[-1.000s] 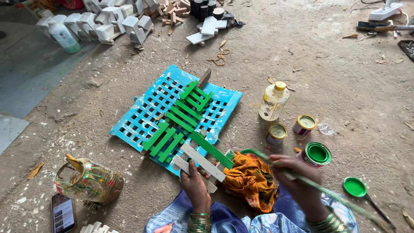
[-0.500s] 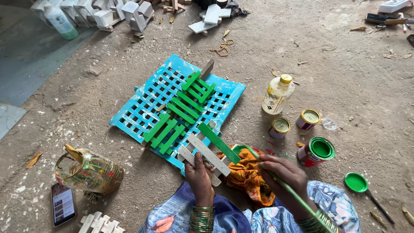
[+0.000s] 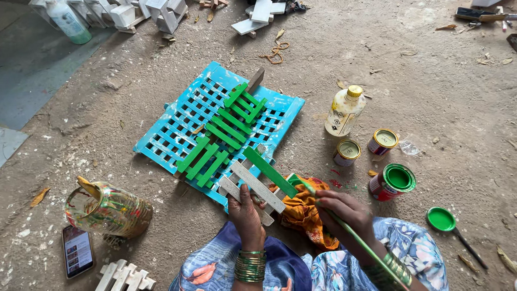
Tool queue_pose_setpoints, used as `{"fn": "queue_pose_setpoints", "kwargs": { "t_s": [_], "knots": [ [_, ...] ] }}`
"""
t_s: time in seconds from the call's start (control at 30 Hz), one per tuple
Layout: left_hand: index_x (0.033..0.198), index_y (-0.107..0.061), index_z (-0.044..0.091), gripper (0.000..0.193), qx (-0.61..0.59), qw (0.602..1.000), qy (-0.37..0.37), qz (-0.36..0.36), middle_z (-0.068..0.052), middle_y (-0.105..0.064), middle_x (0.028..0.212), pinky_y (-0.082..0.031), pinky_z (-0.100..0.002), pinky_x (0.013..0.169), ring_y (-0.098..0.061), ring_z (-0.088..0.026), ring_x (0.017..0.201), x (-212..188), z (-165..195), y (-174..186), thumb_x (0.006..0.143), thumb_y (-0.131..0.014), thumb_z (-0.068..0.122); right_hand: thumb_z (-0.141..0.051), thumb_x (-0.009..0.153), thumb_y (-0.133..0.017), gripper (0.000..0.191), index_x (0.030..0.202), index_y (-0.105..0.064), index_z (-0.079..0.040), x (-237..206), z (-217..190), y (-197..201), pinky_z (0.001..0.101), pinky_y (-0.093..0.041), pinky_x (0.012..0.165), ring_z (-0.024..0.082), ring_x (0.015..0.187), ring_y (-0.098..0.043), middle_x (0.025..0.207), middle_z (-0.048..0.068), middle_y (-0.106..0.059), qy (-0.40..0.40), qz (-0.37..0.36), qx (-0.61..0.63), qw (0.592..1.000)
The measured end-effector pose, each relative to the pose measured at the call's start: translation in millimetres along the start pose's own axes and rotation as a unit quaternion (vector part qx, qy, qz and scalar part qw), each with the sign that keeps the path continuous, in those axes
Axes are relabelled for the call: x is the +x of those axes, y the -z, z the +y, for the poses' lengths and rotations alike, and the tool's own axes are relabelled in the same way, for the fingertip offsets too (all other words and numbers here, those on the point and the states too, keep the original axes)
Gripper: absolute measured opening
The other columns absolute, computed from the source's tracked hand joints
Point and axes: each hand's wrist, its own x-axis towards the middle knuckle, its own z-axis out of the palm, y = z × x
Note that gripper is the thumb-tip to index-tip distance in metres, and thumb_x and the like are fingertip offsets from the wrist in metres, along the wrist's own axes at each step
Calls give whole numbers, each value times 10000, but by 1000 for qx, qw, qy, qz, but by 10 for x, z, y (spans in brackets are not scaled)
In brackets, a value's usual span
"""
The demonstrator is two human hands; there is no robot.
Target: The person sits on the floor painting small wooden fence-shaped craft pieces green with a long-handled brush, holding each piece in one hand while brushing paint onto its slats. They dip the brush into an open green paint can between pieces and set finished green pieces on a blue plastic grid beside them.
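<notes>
Left hand point(image 3: 245, 207) pins the small wooden fence piece point(image 3: 253, 186) flat at the near edge of the blue slatted crate panel point(image 3: 172, 129); a second ago it gripped the same spot, so the hold is unchanged. Right hand point(image 3: 344, 213), closed around a green-coated paintbrush point(image 3: 350, 234), has moved its tip in onto the piece's one green slat point(image 3: 269, 171); the other slats stay bare white, so painting looks partly done. Orange rag point(image 3: 301, 207) lies just beside the hands. Left on the floor point(image 3: 458, 108): paint-smeared plastic jar point(image 3: 110, 210), phone point(image 3: 78, 250), white fence piece point(image 3: 124, 276). Right: open green paint tin point(image 3: 393, 182), its green lid point(image 3: 440, 219). Further: two small gold-topped tins point(image 3: 365, 146), a pale bottle with yellow cap and white label point(image 3: 344, 110). Finished green fences point(image 3: 226, 132) lie on the panel. Far: white pieces point(image 3: 156, 12), green-bottomed bottle point(image 3: 67, 21).
</notes>
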Motion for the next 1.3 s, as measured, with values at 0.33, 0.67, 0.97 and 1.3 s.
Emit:
{"fn": "queue_pose_setpoints", "kwargs": {
  "t_s": [0.33,0.67,0.97,1.3],
  "knots": [
    [1067,-618,58,225,-8,1000,-8,-12,11,-586,741,-487,-256,495,-539,-68,587,-12,-17,35,1007,-661,270,-48,822,-792,175,990,-746,-39,-29,-48,30,308,-636,847,215,993,-773,1089,125,-761,26,17,-11,999],
    [993,-581,104,268,-31,998,52,32,22,-529,712,-492,-263,471,-554,-92,535,70,-123,155,973,-662,358,-38,815,-807,226,1018,-710,-12,-30,-353,326,303,-620,884,220,1038,-765,1141,128,-749,-21,64,-1,998],
    [964,-565,132,334,-110,993,49,10,44,-555,796,-497,-245,488,-586,-63,624,62,-93,231,994,-616,460,-61,795,-817,236,1011,-734,-19,-62,-530,177,355,-620,875,260,1024,-765,1138,156,-746,90,17,-2,996],
    [928,-546,143,370,-88,993,70,32,40,-533,748,-479,-231,477,-553,-63,571,55,-51,179,981,-626,501,-92,739,-827,250,970,-745,-47,-112,-530,451,340,-627,820,251,992,-774,1130,125,-760,74,-72,-46,994]
  ]
}}
